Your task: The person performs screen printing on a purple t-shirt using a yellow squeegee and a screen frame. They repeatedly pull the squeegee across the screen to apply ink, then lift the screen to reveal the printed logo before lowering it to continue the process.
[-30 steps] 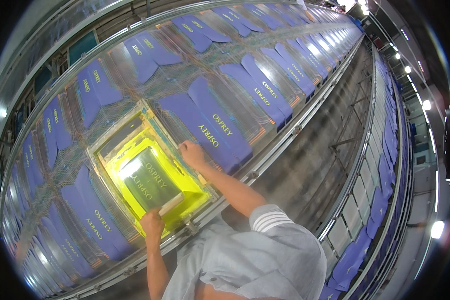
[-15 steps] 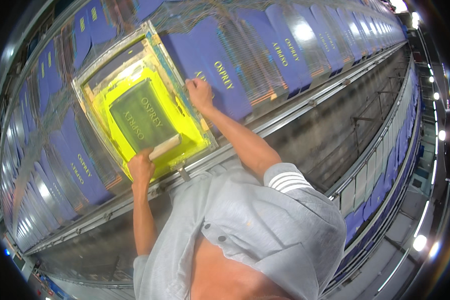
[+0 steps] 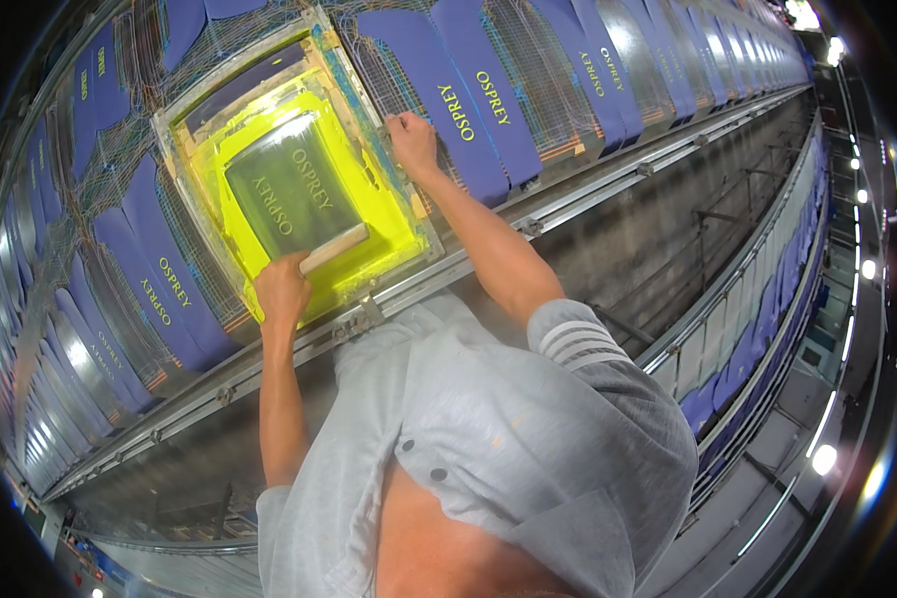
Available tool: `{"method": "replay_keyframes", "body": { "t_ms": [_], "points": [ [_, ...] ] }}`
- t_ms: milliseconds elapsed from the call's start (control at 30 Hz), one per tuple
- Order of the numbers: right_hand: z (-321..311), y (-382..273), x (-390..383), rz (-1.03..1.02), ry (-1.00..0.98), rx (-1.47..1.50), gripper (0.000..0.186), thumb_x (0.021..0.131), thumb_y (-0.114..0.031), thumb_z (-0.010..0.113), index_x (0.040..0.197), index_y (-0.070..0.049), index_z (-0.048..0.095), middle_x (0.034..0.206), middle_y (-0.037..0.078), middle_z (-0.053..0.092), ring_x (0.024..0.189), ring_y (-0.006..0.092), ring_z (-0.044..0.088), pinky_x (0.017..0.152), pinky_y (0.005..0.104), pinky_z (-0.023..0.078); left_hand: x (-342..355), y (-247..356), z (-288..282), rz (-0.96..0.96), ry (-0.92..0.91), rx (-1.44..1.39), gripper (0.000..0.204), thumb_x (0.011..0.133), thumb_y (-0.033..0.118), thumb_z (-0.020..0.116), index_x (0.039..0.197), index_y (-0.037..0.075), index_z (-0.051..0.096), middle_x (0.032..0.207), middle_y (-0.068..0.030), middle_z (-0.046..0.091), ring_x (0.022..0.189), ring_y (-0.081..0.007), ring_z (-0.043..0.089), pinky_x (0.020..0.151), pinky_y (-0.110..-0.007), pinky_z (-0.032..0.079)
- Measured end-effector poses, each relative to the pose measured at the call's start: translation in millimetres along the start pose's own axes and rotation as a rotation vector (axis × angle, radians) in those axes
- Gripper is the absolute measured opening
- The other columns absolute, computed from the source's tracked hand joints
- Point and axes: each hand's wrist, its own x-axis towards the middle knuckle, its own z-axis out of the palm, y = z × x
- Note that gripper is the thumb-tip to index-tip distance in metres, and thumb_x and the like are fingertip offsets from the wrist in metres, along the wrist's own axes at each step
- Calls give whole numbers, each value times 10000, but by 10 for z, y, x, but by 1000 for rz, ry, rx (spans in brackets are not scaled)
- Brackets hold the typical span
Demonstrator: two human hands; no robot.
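My left hand point(image 3: 282, 287) is closed around the end of a pale squeegee point(image 3: 337, 249). The squeegee lies across the near part of a screen-printing frame point(image 3: 341, 80). Bright yellow ink or coating point(image 3: 397, 231) surrounds a dark mesh window point(image 3: 254, 194) in the frame, where two lines of lettering show. Curled fingers of my right hand point(image 3: 412, 143) grip the frame's right bar; its fingertips are partly hidden. Just right of the frame lies a purple cut piece point(image 3: 473, 164) with two yellow printed letterings.
A long printing table carries more purple pieces point(image 3: 169, 299) with yellow lettering on both sides. A metal rail point(image 3: 588, 189) with small stops runs along its near edge, and a clamp point(image 3: 369, 309) sits below the frame. Another long table with purple pieces point(image 3: 747, 339) stands behind me at right.
The view has shifted. The frame has moved left relative to the purple piece on its right, whose two letterings now show fully beside a gap. Both hands keep their grips.
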Motion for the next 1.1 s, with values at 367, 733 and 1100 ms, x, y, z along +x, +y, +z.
{"method": "replay_keyframes", "body": {
  "t_ms": [367, 733, 1100],
  "points": [
    [80, -100, 13, -163, 100, -413, 379, 961, -350, 550, 971, 0, 696, 907, 200, 639, 922, 359, 600, 850, 498, 483, -422, 116, 373, 121, 303, -59, 442, 700, -61, 614, 1091, 121, 713, 1054, -119, 719, 928, -335, 689, 794, -421, 556],
    [527, -1745, 485, -664, -1051, -728, 553, 711, -416, 806, 1147, -88, 715, 1016, 138, 726, 970, 335, 687, 823, 453, 542, 1608, -445, -671, -7, -119, 36, 315, 726, 129, 619, 1003, 137, 769, 855, -196, 715, 810, -384, 698, 759, -489, 554],
    [653, -1225, -5, -780, -806, -737, 123, 757, -84, 631, 854, -56, 702, 879, 144, 680, 844, 366, 675, 710, 487, 544, 1304, -349, -441, 25, -17, 57, 336, 742, 125, 643, 1029, 232, 780, 823, -135, 724, 754, -330, 706, 665, -445, 565]
  ]
}}
